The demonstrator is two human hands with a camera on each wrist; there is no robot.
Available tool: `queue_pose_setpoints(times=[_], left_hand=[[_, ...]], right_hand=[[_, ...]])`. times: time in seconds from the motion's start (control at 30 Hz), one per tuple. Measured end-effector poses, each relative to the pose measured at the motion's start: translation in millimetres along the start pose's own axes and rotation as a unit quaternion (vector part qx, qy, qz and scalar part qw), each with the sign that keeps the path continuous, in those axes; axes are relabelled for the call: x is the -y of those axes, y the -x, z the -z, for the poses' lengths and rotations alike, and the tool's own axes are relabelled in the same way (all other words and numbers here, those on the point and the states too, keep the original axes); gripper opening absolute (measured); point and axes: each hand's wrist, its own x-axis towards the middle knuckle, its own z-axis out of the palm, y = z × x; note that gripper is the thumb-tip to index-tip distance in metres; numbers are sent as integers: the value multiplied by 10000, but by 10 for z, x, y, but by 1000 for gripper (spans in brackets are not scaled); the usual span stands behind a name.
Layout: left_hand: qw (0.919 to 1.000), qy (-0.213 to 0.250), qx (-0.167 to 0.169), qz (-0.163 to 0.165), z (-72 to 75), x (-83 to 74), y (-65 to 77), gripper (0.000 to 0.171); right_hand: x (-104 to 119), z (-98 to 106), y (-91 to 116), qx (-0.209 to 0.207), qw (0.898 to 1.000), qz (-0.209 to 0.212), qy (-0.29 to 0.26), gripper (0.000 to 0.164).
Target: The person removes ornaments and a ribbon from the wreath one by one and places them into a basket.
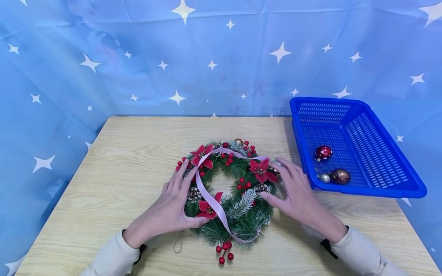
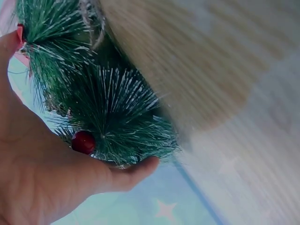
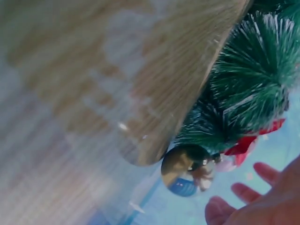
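Observation:
A green wreath (image 1: 221,226) lies on the table, decorated with red poinsettias (image 1: 262,171), pinecones and red berries (image 1: 225,253). A pale pink ribbon (image 1: 210,199) loops loosely over it. At the wreath's left side is my left hand (image 1: 169,205), fingers spread and mostly straight, the thumb by the lower poinsettia. In the left wrist view, a straight finger lies along the green needles (image 2: 117,117) near a red berry (image 2: 83,142). My right hand (image 1: 298,191) rests at the right side with relaxed fingers. A shiny gold bauble (image 3: 185,169) hangs at the edge close to these fingertips.
A blue plastic basket (image 1: 390,191) stands at the table's right, with a dotted red bauble (image 1: 323,153), a brown bauble (image 1: 340,176) and a small silver one (image 1: 324,178) inside. A blue star-patterned cloth (image 1: 207,84) hangs behind the wooden table (image 1: 145,153).

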Motion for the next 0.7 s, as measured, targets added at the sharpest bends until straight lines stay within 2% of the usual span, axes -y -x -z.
queue_pose_setpoints(times=[0.13, 0.33, 0.57, 0.7], left_hand=[[10000, 9, 1, -68, 3, 22, -13, 137], [10000, 48, 23, -71, 9, 30, -19, 135], [9999, 100, 74, -19, 11, 32, -10, 136], [9999, 114, 40, -10, 2, 32, -14, 134]], right_hand=[[-64, 43, -15, 116, 9997, -122, -179, 84], [-151, 79, -55, 324, 9977, -300, -516, 69], [-247, 59, -142, 219, 9962, 53, -837, 51], [-308, 42, -169, 116, 9956, 231, -898, 51]])
